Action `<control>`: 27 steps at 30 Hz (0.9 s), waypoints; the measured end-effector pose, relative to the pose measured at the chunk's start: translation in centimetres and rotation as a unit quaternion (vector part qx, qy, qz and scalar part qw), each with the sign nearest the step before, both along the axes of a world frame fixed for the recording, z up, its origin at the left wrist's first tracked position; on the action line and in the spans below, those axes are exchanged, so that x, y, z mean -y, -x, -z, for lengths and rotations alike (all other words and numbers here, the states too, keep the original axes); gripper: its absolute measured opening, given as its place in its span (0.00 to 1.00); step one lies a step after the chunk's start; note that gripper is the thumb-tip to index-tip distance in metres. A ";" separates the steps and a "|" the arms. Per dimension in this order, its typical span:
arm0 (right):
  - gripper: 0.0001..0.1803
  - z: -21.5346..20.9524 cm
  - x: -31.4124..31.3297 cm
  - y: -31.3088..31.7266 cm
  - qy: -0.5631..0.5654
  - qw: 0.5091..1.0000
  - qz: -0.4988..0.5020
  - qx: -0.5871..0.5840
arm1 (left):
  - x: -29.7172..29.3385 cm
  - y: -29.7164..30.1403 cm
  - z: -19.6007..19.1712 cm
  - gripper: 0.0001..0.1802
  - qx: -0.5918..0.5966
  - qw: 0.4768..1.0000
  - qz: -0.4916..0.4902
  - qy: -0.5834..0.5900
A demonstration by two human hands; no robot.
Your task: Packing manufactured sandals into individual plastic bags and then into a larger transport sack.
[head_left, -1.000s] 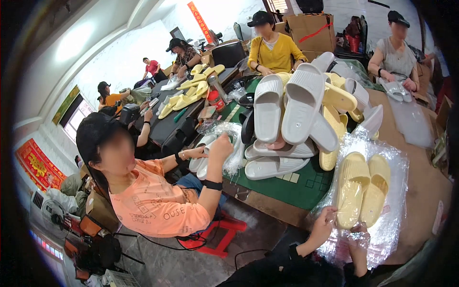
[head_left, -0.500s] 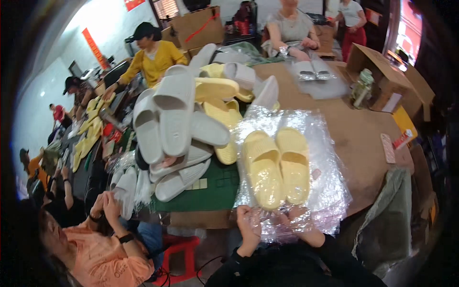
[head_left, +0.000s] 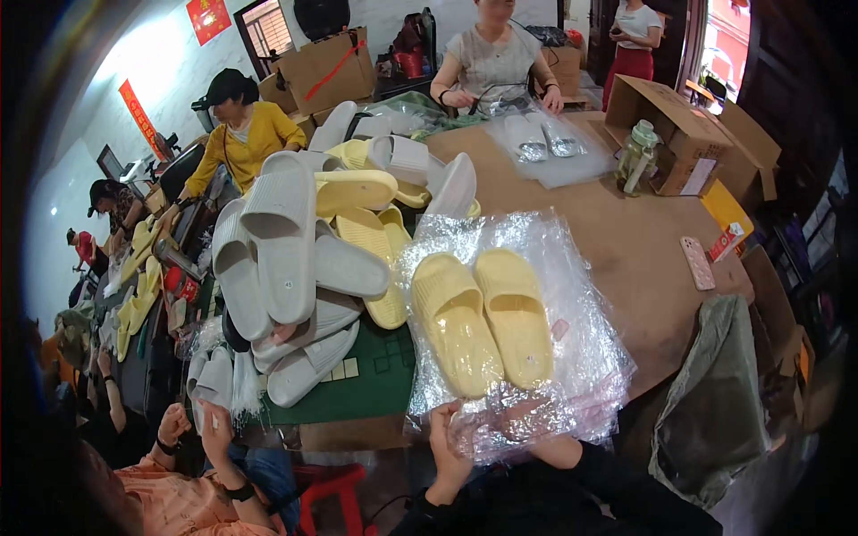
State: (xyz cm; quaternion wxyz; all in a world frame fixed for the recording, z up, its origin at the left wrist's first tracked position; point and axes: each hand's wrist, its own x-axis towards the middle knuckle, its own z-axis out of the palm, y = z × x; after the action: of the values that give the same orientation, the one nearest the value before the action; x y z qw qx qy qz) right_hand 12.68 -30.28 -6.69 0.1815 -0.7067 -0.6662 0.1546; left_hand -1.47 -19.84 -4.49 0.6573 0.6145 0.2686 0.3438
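Observation:
A pair of yellow slide slippers lies side by side in a clear plastic bag, toes pointing away from me. Beneath it are more clear bags, stacked at the table's near edge. My left hand pinches the bag's near edge, close to the left slipper's heel. At the same edge, further right, my right hand reaches in under the shiny film. Glare and folds of plastic hide its fingers. Left of the bag rises a heap of grey slippers and yellow slippers.
A green cutting mat lies under the heap. On the right are a glass bottle, an open cardboard box, and a pink phone. Across the table a person handles bagged slippers; another sits at my left.
The view has shifted, so the table scene sits further left. Both hands stay at the bag's near edge, and more film now covers my right hand. The person opposite has drawn their hands apart.

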 end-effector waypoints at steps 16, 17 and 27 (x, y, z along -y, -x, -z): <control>0.46 -12.6 -1.4 -4.1 -0.031 0.998 0.012 0.061 | 0.1 -0.3 -3.8 0.26 0.012 0.993 0.073 0.088; 0.46 -12.4 -1.6 -3.7 -0.036 0.998 -0.012 0.053 | 0.3 0.2 -3.6 0.26 -0.020 0.990 0.139 0.029; 0.11 -12.5 3.6 -12.4 -0.306 0.911 0.268 -0.065 | -0.9 -0.9 -2.2 0.27 -0.311 0.822 0.154 -0.452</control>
State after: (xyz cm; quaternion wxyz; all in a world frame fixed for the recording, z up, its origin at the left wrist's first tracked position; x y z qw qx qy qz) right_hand 25.07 -33.92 5.79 0.4660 -0.7569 -0.4534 -0.0660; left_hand -0.53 -18.97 -2.26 0.2320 0.9504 0.1744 0.1117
